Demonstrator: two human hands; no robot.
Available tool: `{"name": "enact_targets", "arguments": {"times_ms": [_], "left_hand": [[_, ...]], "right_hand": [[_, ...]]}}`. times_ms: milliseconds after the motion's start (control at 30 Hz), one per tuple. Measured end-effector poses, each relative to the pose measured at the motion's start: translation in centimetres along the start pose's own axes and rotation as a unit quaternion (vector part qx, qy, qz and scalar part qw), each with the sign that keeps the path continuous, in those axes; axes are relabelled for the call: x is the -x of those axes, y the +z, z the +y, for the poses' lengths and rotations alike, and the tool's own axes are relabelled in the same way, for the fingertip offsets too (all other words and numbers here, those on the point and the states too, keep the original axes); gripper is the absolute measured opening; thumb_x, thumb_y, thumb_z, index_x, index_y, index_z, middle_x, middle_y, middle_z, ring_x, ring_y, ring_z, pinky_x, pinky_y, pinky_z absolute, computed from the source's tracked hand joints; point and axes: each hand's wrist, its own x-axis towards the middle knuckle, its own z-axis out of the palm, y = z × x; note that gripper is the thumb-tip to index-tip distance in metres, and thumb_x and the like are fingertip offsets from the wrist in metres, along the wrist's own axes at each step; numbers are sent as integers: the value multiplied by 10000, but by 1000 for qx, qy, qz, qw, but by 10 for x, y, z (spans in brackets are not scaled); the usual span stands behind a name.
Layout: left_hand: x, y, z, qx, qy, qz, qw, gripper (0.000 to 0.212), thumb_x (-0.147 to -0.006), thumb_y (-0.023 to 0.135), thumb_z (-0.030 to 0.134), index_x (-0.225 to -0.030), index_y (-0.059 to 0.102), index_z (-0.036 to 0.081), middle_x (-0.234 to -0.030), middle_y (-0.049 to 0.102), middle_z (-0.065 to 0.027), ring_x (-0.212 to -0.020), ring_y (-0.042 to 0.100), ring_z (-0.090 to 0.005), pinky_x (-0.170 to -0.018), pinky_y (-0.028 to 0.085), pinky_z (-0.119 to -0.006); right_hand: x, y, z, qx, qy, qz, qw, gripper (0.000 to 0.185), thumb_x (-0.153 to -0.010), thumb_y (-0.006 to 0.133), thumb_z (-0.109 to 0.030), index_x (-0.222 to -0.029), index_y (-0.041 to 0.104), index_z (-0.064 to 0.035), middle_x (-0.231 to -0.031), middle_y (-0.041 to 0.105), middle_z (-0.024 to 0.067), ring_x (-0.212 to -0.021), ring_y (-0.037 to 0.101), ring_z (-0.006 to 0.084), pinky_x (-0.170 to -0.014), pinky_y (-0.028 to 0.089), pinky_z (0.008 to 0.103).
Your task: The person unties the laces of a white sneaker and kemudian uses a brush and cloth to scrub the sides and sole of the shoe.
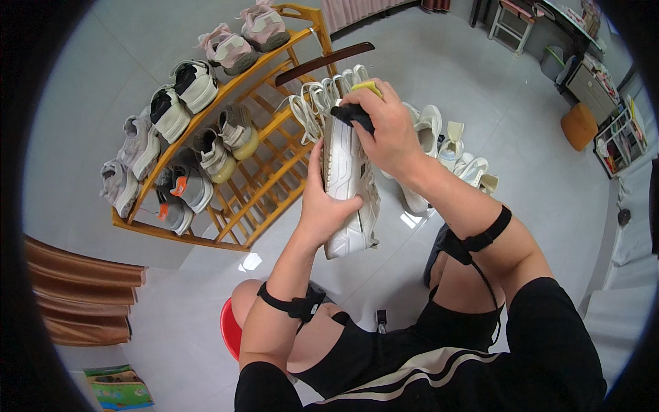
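My left hand point(327, 206) grips a white sneaker point(342, 175) around its middle. The shoe is tipped on its side, with its sole edge facing left. My right hand point(388, 126) holds a black scrubbing pad point(354, 117) against the sneaker's upper end. A yellow piece point(368, 88) shows between the right-hand fingers; whether it joins the black pad I cannot tell. White shoelaces point(314, 105) hang in loops just beyond the shoe, partly hidden by it. Other white shoes point(428, 126) stand on the floor beyond my right wrist.
A wooden shoe rack point(267, 129) with several pairs of sneakers stands ahead on the left. A long dark brown strip point(324, 63) is by its right end. A red plastic tub or stool point(230, 327) shows beside my left leg. An orange-brown stool point(579, 126) is far right.
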Motion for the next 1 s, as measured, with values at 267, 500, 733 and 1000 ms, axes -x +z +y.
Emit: {"name": "enact_targets", "arguments": {"times_ms": [267,500,733,1000], "left_hand": [[4,-18,-18,78,-65,-3,995,1220,-697,830,-89,-1724,192,81,-1513,539,-144,-1365,585,-272,-1134,509,-393],[8,-7,0,30,-37,-23,999,1206,-658,859,42,-1715,281,87,-1557,514,-158,-1384,552,-277,-1189,431,-400],[6,-7,-12,70,-62,11,996,1145,-695,847,-44,-1690,294,76,-1515,555,-134,-1363,580,-259,-1138,489,-389],[5,-4,-3,130,-78,-18,988,1132,-690,832,-40,-1686,303,56,-1465,569,-123,-1309,608,-244,-1102,517,-379]], "right_hand": [[38,20,-30,-73,-160,-146,974,279,-790,739,-39,-1068,732,-69,-1159,672,124,-1106,635,355,-993,529,450],[10,-4,-5,-28,-57,-34,997,306,-784,754,40,-1068,695,-58,-1114,650,160,-1070,630,415,-926,533,498],[28,10,-19,-57,-99,-85,990,411,-705,728,97,-1088,702,-52,-1137,659,160,-1118,638,418,-975,545,485],[18,3,-4,-52,-107,-63,991,361,-760,731,51,-1097,718,-80,-1175,650,149,-1129,628,394,-968,535,472]]}}
